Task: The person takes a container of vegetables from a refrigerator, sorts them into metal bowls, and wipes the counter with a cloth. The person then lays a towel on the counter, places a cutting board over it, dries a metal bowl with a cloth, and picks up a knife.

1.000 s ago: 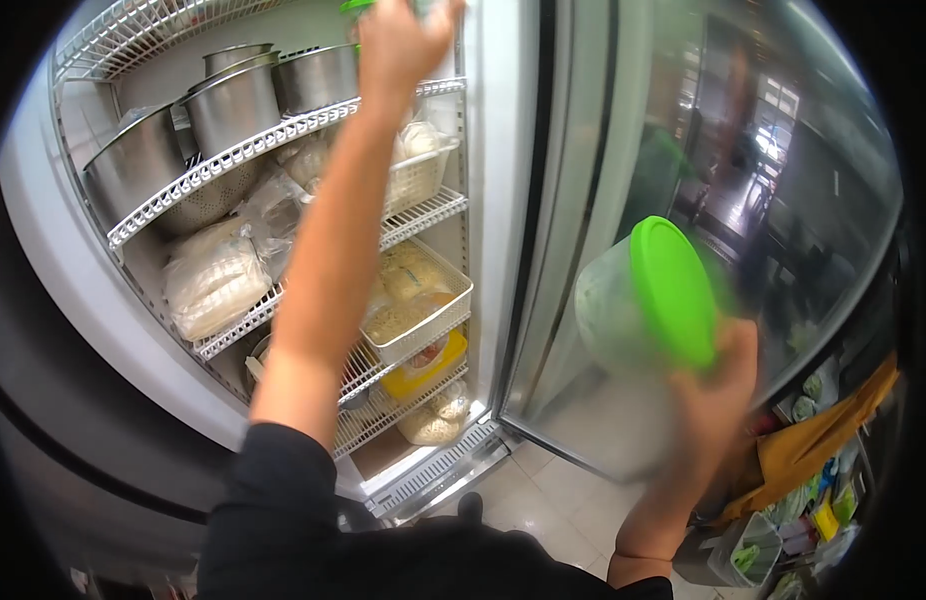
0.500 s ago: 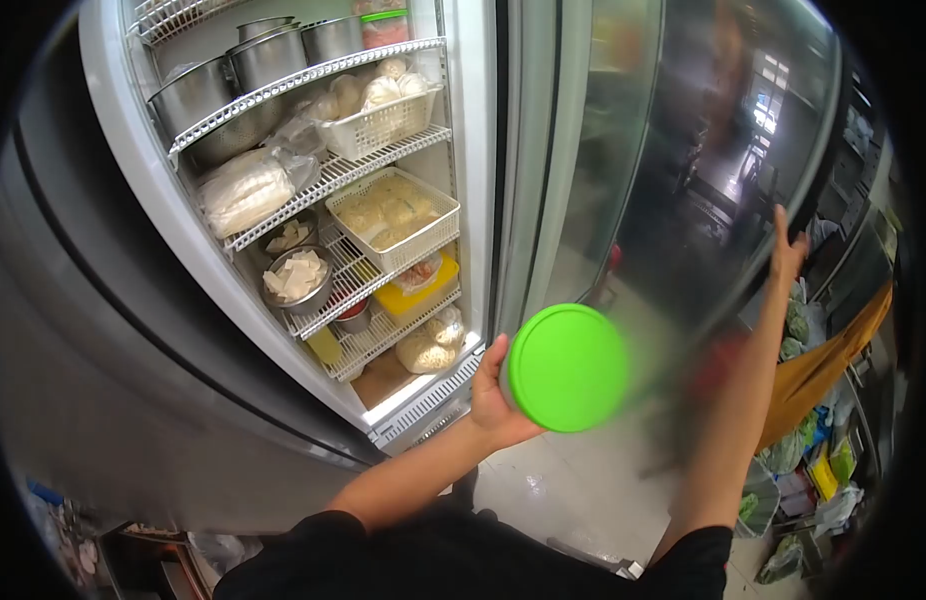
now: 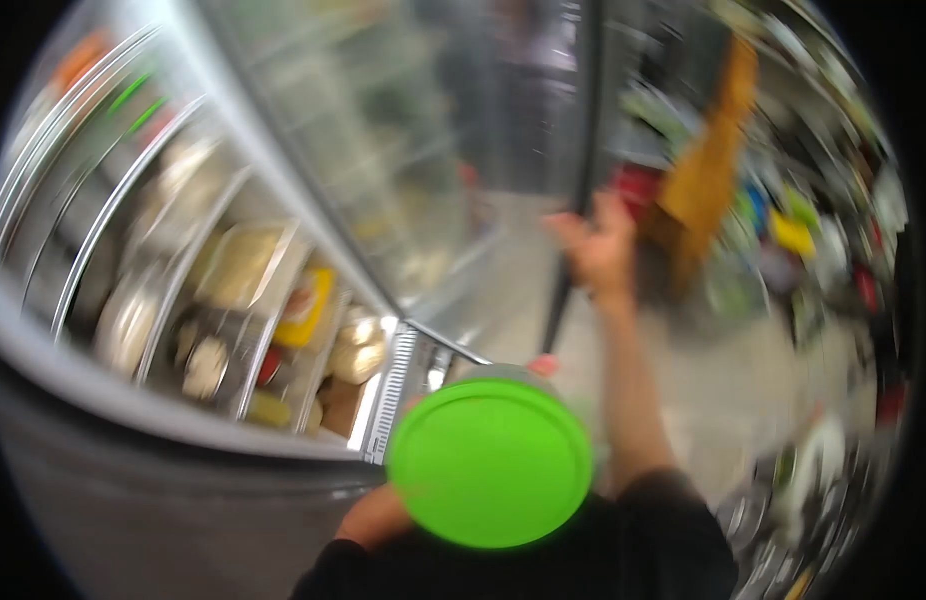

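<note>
A round tub with a bright green lid is close below the camera, its lid facing up at me. My left hand holds the tub from underneath and the side; most of that hand is hidden behind it, with only the wrist area and a fingertip showing. Farther forward, my right hand is raised with thumb and fingers apart. It is beside the edge of the open fridge door and holds nothing; whether it touches the door I cannot tell. The whole view is smeared by motion.
On the left, the fridge stands open, with a white basket, a metal bowl and a yellow container on wire shelves. An orange-brown cloth hangs at the right, near a yellow item and bagged goods. Pale floor lies below.
My view has swung to the right, so the fridge now sits farther left. The tub is nearer my body and larger in view. My right hand is beside the door's edge, fingers spread.
</note>
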A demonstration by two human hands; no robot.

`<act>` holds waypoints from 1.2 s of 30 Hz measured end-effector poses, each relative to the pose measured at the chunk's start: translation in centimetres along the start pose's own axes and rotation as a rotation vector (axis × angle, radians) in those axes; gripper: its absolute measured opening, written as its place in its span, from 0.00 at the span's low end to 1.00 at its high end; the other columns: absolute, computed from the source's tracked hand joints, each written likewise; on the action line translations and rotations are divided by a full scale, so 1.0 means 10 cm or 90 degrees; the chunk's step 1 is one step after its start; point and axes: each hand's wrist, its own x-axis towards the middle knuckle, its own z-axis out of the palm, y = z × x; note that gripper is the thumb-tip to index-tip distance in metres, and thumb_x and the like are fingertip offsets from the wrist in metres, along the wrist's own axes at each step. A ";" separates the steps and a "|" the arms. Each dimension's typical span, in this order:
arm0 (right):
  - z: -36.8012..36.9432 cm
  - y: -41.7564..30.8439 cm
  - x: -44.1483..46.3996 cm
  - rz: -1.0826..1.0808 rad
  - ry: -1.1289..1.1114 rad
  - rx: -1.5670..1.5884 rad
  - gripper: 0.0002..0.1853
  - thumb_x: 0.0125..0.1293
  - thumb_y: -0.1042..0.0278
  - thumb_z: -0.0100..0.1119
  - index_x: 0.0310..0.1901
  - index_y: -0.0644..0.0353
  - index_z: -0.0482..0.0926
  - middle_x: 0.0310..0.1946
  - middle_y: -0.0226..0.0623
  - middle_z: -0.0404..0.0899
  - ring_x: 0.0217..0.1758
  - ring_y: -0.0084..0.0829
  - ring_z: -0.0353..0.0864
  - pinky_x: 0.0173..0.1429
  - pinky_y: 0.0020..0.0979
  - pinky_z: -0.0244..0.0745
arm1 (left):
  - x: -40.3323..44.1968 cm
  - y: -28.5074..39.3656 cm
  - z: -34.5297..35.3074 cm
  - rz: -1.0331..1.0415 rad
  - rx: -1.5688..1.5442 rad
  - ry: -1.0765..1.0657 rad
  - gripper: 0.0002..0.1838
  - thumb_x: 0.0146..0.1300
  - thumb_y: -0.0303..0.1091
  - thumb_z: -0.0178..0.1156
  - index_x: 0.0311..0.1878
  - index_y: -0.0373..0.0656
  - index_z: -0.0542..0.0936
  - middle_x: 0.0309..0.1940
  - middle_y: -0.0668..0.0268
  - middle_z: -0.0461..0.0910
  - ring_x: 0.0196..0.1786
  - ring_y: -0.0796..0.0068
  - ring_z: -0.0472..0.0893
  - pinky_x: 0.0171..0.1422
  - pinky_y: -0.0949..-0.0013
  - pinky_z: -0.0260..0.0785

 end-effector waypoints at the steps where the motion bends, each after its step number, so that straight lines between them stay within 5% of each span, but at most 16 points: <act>1: 0.08 -0.10 -0.30 -0.091 -0.027 -0.167 0.22 0.50 0.67 0.76 0.43 0.67 0.76 0.35 0.37 0.77 0.37 0.26 0.79 0.41 0.26 0.76 | 0.03 -0.04 0.01 -0.019 0.046 0.013 0.34 0.67 0.58 0.44 0.68 0.46 0.64 0.65 0.58 0.67 0.64 0.58 0.68 0.66 0.52 0.58; 2: 0.33 -0.05 -0.62 0.036 -0.020 0.013 0.31 0.46 0.63 0.79 0.49 0.68 0.74 0.42 0.40 0.75 0.42 0.30 0.80 0.46 0.31 0.76 | 0.06 -0.07 0.03 -0.033 0.094 0.021 0.33 0.67 0.58 0.45 0.68 0.46 0.64 0.64 0.58 0.67 0.63 0.58 0.69 0.64 0.52 0.59; 3: 0.36 -0.42 -0.66 -0.176 -0.007 -0.107 0.40 0.43 0.57 0.81 0.54 0.70 0.72 0.52 0.45 0.71 0.48 0.36 0.79 0.54 0.38 0.74 | 0.06 -0.14 0.05 -0.043 0.127 0.027 0.33 0.67 0.58 0.45 0.68 0.46 0.64 0.64 0.58 0.68 0.62 0.58 0.69 0.62 0.52 0.60; 4: 0.34 -0.75 -0.69 0.038 -0.161 0.081 0.43 0.42 0.51 0.79 0.57 0.69 0.71 0.57 0.46 0.70 0.52 0.40 0.78 0.61 0.42 0.69 | 0.03 -0.16 0.08 -0.050 0.168 0.032 0.33 0.67 0.58 0.46 0.68 0.47 0.65 0.63 0.58 0.68 0.61 0.58 0.70 0.60 0.52 0.61; 9: 0.16 -1.16 -1.37 0.010 -0.285 0.353 0.32 0.50 0.59 0.71 0.55 0.67 0.73 0.51 0.44 0.75 0.51 0.37 0.79 0.57 0.39 0.72 | -0.06 -0.13 0.38 -0.025 0.299 -0.026 0.31 0.67 0.56 0.47 0.67 0.48 0.65 0.60 0.57 0.70 0.56 0.57 0.72 0.51 0.53 0.66; 14: 0.19 -0.48 -1.30 0.040 -0.205 0.293 0.21 0.58 0.66 0.63 0.53 0.64 0.75 0.44 0.41 0.80 0.50 0.34 0.79 0.53 0.36 0.74 | -0.40 -0.15 0.29 -0.046 0.403 0.032 0.29 0.67 0.55 0.49 0.66 0.50 0.66 0.57 0.57 0.72 0.51 0.56 0.74 0.42 0.53 0.71; 15: 0.00 -0.52 -1.24 0.268 -0.161 0.170 0.18 0.64 0.68 0.52 0.54 0.62 0.75 0.41 0.40 0.82 0.49 0.30 0.79 0.53 0.33 0.74 | -0.36 -0.12 0.20 -0.006 0.364 0.054 0.29 0.67 0.54 0.50 0.65 0.50 0.66 0.57 0.57 0.73 0.50 0.56 0.75 0.41 0.53 0.72; 17: -0.32 -0.61 -1.17 0.315 -0.052 0.173 0.23 0.72 0.53 0.44 0.60 0.59 0.72 0.55 0.40 0.76 0.57 0.28 0.74 0.55 0.32 0.73 | -0.29 0.04 -0.05 0.280 0.152 0.026 0.29 0.66 0.56 0.50 0.65 0.51 0.66 0.57 0.56 0.72 0.51 0.57 0.75 0.39 0.55 0.72; 20: -0.12 -0.85 -1.25 0.276 -0.351 0.088 0.40 0.66 0.36 0.49 0.72 0.54 0.57 0.70 0.46 0.60 0.72 0.42 0.57 0.71 0.44 0.56 | -0.07 0.28 -0.55 0.416 0.355 0.111 0.32 0.65 0.60 0.49 0.64 0.48 0.67 0.58 0.57 0.71 0.55 0.57 0.74 0.46 0.53 0.73; 22: 0.14 -0.76 -1.35 0.259 -0.386 -0.053 0.42 0.65 0.35 0.50 0.72 0.54 0.56 0.71 0.47 0.58 0.74 0.43 0.54 0.72 0.43 0.53 | 0.03 0.35 -0.70 0.303 0.364 0.118 0.42 0.63 0.54 0.58 0.72 0.42 0.54 0.63 0.60 0.66 0.65 0.63 0.68 0.69 0.59 0.60; 24: 0.25 -0.70 -1.31 0.217 -0.404 -0.199 0.43 0.64 0.35 0.51 0.73 0.54 0.55 0.72 0.49 0.55 0.76 0.44 0.50 0.74 0.41 0.50 | 0.08 0.33 -0.79 0.384 0.479 0.093 0.45 0.62 0.51 0.60 0.73 0.41 0.49 0.63 0.59 0.65 0.65 0.63 0.67 0.69 0.60 0.59; 28: 0.33 -0.48 -1.25 0.398 -0.372 0.003 0.41 0.63 0.42 0.55 0.72 0.55 0.56 0.72 0.50 0.55 0.77 0.43 0.49 0.75 0.38 0.45 | 0.26 0.47 -0.86 0.564 0.700 0.002 0.53 0.59 0.43 0.64 0.74 0.40 0.36 0.64 0.55 0.61 0.67 0.64 0.63 0.71 0.61 0.56; 30: 0.34 -0.31 -1.21 0.326 -0.368 -0.017 0.41 0.61 0.44 0.57 0.72 0.56 0.58 0.71 0.51 0.56 0.77 0.43 0.48 0.76 0.38 0.44 | 0.40 0.52 -0.94 0.547 0.705 0.017 0.49 0.60 0.49 0.62 0.74 0.41 0.43 0.65 0.56 0.62 0.68 0.62 0.63 0.71 0.60 0.57; 32: 0.30 -0.13 -1.11 0.226 -0.383 -0.132 0.40 0.56 0.44 0.61 0.69 0.55 0.64 0.67 0.53 0.60 0.73 0.47 0.56 0.72 0.41 0.51 | 0.67 0.54 -1.10 0.367 0.281 0.046 0.45 0.61 0.56 0.58 0.73 0.42 0.52 0.63 0.59 0.65 0.66 0.60 0.66 0.70 0.59 0.58; 34: 0.21 0.02 -0.96 -0.010 -0.487 -0.307 0.36 0.51 0.46 0.64 0.63 0.49 0.73 0.58 0.47 0.65 0.57 0.44 0.66 0.55 0.40 0.63 | 0.90 0.61 -1.24 0.342 0.308 0.057 0.39 0.61 0.64 0.50 0.69 0.48 0.62 0.60 0.61 0.69 0.62 0.59 0.71 0.60 0.56 0.70; 36: 0.01 0.25 -0.78 -0.019 -0.477 -0.322 0.34 0.46 0.48 0.67 0.60 0.41 0.77 0.56 0.45 0.68 0.54 0.42 0.67 0.49 0.38 0.62 | 1.19 0.78 -1.44 -0.009 0.032 -0.130 0.37 0.62 0.67 0.44 0.66 0.53 0.65 0.58 0.60 0.72 0.56 0.59 0.76 0.45 0.52 0.76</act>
